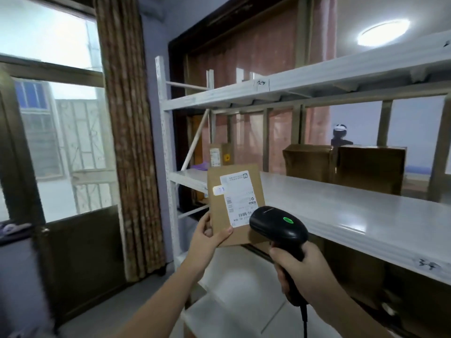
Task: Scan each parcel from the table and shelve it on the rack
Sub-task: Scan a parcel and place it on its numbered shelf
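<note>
Seemingly mid-scan: the left hand [207, 236] pinches the brown parcel [235, 203] upright before the rack [341, 206], the right hand [307, 272] grips the scanner [278, 226] (green light on). 3 boxes already shelved; this parcel still needs shelving.

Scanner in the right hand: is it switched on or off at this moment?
On. The black scanner, gripped by the right hand, shows a lit green indicator on top, its head close against the label of the parcel the left hand holds.
</note>
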